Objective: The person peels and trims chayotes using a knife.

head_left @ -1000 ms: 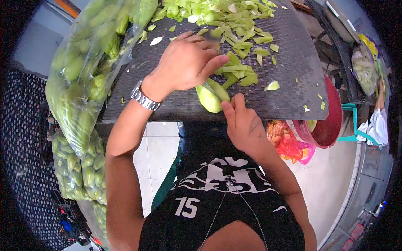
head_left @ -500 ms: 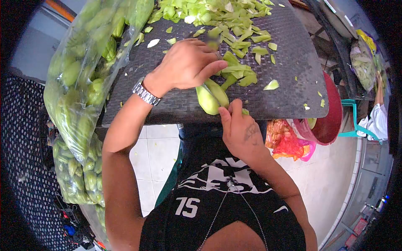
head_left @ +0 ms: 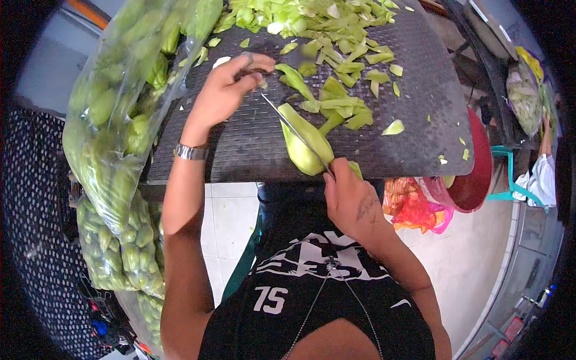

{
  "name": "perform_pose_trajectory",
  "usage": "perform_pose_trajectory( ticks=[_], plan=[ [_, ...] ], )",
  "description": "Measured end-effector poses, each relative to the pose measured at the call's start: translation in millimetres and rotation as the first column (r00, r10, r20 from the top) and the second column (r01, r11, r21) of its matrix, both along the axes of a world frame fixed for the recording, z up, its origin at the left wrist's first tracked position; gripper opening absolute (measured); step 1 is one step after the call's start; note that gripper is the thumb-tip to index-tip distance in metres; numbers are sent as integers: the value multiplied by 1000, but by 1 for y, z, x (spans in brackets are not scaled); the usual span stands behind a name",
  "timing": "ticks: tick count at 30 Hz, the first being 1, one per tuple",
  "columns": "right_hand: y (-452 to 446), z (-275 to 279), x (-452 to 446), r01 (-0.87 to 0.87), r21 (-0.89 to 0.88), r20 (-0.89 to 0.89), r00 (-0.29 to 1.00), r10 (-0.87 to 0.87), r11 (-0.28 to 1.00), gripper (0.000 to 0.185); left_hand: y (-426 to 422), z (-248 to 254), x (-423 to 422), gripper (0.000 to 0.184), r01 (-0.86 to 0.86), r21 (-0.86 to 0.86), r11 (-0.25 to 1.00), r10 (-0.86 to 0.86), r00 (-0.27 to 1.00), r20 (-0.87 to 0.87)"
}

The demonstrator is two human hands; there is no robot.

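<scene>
My right hand [head_left: 354, 195] is closed round the handle end of a knife [head_left: 295, 130], low by the table's near edge. The thin blade points up and left, lying across a peeled pale green chayote [head_left: 305, 147] on the dark woven tabletop [head_left: 234, 150]. My left hand [head_left: 231, 84], with a metal watch [head_left: 190, 152] at its wrist, hovers up and left of the chayote, apart from it. Its thumb and fingers are spread, and a small pale bit shows at the thumb tip. Beside it lies a green strip [head_left: 295, 81]. Cut pieces [head_left: 342, 108] lie right of the chayote.
Many cut green pieces [head_left: 294, 18] are heaped at the far side. A clear bag of whole chayotes [head_left: 114, 120] leans over the left edge, with more bags [head_left: 117, 252] below. At right stand a red tub [head_left: 474, 174] and a teal stool [head_left: 504, 174].
My left hand has left the chayote, moving up and left, and its fingers have opened. The knife blade now shows across the chayote. A green strip now lies beside the left hand.
</scene>
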State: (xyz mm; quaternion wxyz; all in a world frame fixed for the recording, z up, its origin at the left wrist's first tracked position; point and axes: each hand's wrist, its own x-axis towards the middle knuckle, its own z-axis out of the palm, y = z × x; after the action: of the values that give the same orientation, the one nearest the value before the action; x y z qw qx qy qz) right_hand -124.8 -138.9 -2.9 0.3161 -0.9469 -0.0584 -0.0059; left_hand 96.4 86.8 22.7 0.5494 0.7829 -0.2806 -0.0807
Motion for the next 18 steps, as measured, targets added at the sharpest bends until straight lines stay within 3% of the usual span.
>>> perform_pose_trajectory(
  ticks=[3,4,6,7,9,13,18],
  plan=[
    [2,1,-5,9,-29,-36,999,-10,1000,15,3,16,-20,23,-207,-246,947,181,975,-126],
    [3,0,-5,12,-57,-48,999,-15,998,15,0,25,-29,24,-288,-178,941,308,946,100],
    [8,0,-7,5,-113,-79,997,-14,994,16,-9,43,-44,25,-274,-48,960,264,842,471],
    [10,3,-7,15,-129,-92,995,-27,992,14,-15,50,-50,25,-291,14,957,216,741,636],
    [15,11,-6,33,-158,-108,993,-51,987,11,-31,62,-51,26,-210,217,953,-29,652,758],
    [18,6,-8,69,-167,-119,989,-90,983,11,-58,56,-36,26,-97,479,873,-356,546,759],
    [22,4,-8,92,-193,-135,984,-119,977,10,-72,38,-21,28,-83,621,779,-452,611,649]
  ],
)
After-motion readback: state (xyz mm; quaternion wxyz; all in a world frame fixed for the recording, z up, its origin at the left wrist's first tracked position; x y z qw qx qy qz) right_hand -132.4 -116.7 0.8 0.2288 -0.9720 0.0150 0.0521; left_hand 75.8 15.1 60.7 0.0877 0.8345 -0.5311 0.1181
